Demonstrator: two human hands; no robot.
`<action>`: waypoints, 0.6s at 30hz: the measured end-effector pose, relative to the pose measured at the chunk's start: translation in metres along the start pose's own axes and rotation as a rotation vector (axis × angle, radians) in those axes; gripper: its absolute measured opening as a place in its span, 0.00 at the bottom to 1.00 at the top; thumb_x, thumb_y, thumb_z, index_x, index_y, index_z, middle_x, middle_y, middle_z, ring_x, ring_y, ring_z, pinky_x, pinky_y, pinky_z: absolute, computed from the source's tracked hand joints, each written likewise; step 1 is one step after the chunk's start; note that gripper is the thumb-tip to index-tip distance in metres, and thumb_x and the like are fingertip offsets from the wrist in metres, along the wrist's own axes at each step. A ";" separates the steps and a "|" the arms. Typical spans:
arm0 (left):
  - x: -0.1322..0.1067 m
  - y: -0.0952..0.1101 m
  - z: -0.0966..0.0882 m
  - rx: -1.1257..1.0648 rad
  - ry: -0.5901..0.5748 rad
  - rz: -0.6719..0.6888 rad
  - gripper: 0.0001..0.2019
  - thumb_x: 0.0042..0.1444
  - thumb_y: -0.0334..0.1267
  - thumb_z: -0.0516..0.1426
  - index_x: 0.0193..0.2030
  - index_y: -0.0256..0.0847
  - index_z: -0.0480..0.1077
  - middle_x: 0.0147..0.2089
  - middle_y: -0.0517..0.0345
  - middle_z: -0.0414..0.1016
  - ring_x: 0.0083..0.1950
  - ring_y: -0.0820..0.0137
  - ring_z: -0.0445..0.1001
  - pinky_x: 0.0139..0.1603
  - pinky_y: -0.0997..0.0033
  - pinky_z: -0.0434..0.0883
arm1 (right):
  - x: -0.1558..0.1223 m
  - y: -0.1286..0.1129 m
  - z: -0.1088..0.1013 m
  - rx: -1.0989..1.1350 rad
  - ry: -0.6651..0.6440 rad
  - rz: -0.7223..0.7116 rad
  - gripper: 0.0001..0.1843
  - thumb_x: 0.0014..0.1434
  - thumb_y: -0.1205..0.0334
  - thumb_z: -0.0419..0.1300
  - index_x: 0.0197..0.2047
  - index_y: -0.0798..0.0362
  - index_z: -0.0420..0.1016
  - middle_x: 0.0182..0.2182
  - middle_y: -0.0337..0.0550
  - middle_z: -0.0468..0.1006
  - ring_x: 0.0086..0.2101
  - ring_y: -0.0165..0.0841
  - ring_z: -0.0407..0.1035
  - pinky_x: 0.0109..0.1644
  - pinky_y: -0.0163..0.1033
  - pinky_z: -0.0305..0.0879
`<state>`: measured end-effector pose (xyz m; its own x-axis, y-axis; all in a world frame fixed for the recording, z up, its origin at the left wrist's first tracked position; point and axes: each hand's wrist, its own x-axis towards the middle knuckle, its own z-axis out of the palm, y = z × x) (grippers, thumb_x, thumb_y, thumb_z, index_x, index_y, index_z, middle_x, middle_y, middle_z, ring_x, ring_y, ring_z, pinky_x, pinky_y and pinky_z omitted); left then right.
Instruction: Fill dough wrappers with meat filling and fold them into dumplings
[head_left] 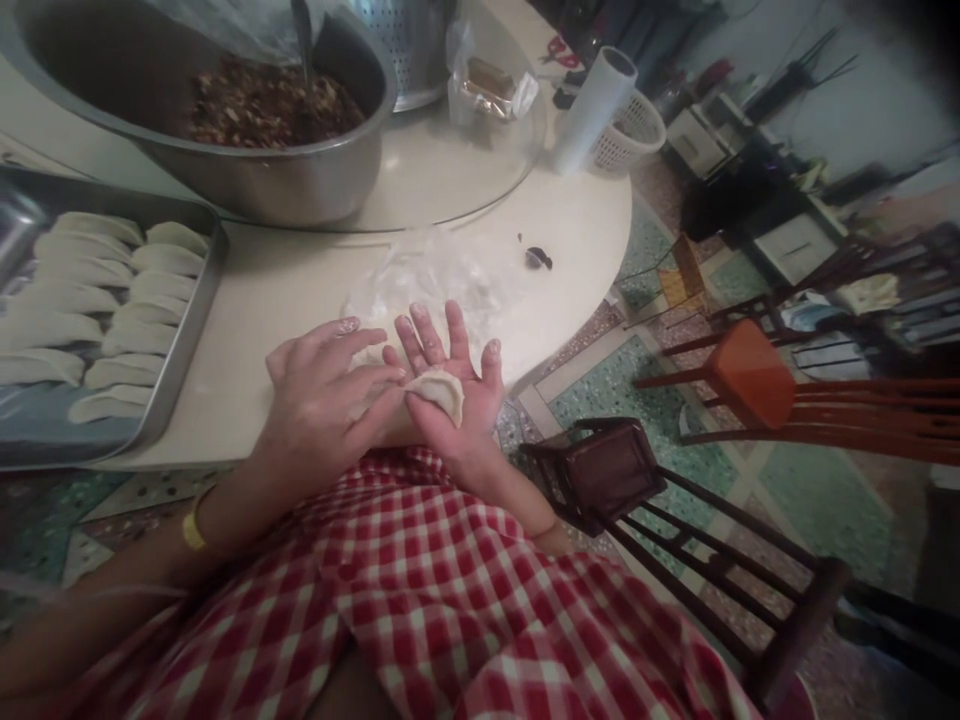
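Dumpling [442,390] shows a pale, folded, half-moon shape

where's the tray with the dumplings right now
In the head view, the tray sits at the left on the white table, just below the large metal bowl.

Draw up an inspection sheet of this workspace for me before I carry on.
Surface: pale table; crumpled clear plastic on it.
Job's things: dumpling; tray with two rows of dumplings; metal bowl of chopped filling.
Clutter: dark scrap, roll, white basket.
Hands: right hand palm up, dumpling on it; left hand alongside, contact unclear.
Cables: pale strand, too blurred to identify.
Surroundings: dark chair, orange chair, patterned floor.
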<state>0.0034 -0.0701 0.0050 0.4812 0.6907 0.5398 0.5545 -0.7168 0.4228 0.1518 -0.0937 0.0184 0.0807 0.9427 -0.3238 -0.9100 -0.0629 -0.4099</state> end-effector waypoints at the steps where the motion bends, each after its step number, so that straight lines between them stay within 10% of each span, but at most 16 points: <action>1: -0.001 0.000 0.000 -0.003 -0.009 -0.011 0.08 0.66 0.42 0.57 0.42 0.44 0.76 0.56 0.51 0.78 0.63 0.50 0.71 0.59 0.42 0.67 | 0.000 0.000 0.000 0.002 -0.001 0.005 0.32 0.65 0.36 0.39 0.58 0.44 0.69 0.53 0.44 0.78 0.56 0.38 0.71 0.71 0.61 0.50; 18: 0.009 0.009 -0.003 -0.034 -0.060 0.013 0.07 0.67 0.40 0.56 0.43 0.47 0.76 0.59 0.53 0.77 0.65 0.49 0.68 0.60 0.37 0.65 | -0.003 0.001 0.004 -0.005 0.032 0.021 0.30 0.67 0.39 0.37 0.54 0.43 0.72 0.50 0.42 0.80 0.51 0.37 0.74 0.67 0.58 0.58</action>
<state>0.0107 -0.0709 0.0161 0.5289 0.6849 0.5011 0.5247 -0.7280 0.4412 0.1488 -0.0950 0.0222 0.0747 0.9302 -0.3595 -0.9095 -0.0843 -0.4071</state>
